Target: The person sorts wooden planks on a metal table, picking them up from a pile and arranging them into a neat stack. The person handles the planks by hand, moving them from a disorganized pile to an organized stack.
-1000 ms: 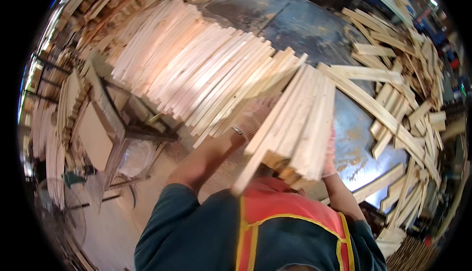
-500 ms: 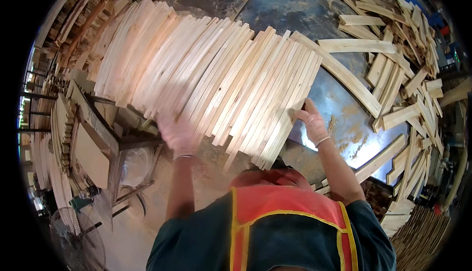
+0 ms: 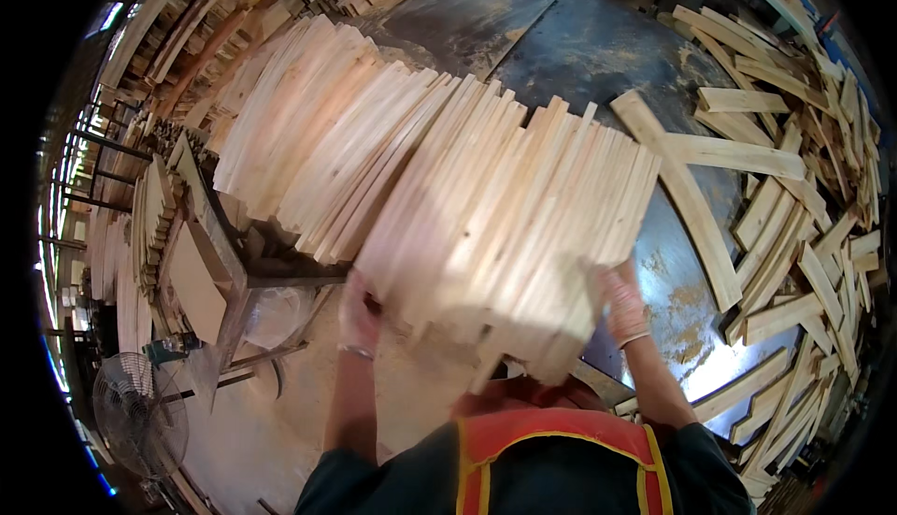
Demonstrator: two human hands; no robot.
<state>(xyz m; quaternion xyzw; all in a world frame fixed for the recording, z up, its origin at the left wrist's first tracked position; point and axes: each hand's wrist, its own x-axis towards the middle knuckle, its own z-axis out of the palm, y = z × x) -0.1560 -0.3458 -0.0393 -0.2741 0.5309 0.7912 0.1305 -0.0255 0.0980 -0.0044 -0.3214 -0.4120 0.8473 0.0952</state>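
Observation:
A row of pale wooden strips is squeezed side by side between my two hands. My left hand, in a thin light glove, presses on the bundle's left side near its close end. My right hand, gloved as well, is closed against the right side. The fingers of both hands are partly hidden by the wood. The strips' near ends are uneven and jut toward my red apron. Left of the bundle lies a second row of strips, with a narrow gap between the two.
A metal tabletop dusted with sawdust stretches behind the strips. Loose boards are heaped along the right, and a curved board lies close to the bundle. At left stand a metal frame and a fan.
My left hand has gone onto the left side of the strips. A group of strips has parted from the row and shifted toward me, held between both hands. The view has shifted too.

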